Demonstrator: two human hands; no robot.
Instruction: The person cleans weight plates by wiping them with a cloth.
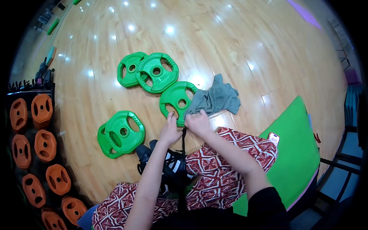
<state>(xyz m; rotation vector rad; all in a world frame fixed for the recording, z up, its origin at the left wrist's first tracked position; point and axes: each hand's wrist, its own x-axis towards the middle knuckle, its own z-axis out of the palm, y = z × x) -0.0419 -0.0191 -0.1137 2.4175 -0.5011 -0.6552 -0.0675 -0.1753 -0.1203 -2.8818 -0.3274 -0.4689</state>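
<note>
A green weight plate [167,100] rests on the floor in front of me, partly under a grey-green cloth [220,96]. My left hand [171,131] is at the plate's near rim, its fingers bent around the edge. The near end of the cloth is bunched under the closed fingers of my right hand [198,123], against the plate's right side. Farther off, a green 2.5 kg plate [163,79] overlaps another green plate [125,79]. To the left, a green plate [130,140] lies on top of a similar one [102,142].
Orange weight plates [45,145] hang in stacks on a rack at the left. My crossed legs in patterned trousers [218,168] and a black-and-white shoe [174,165] are close below my hands. A phone [273,138] lies at the edge of a green mat [295,153] on the right.
</note>
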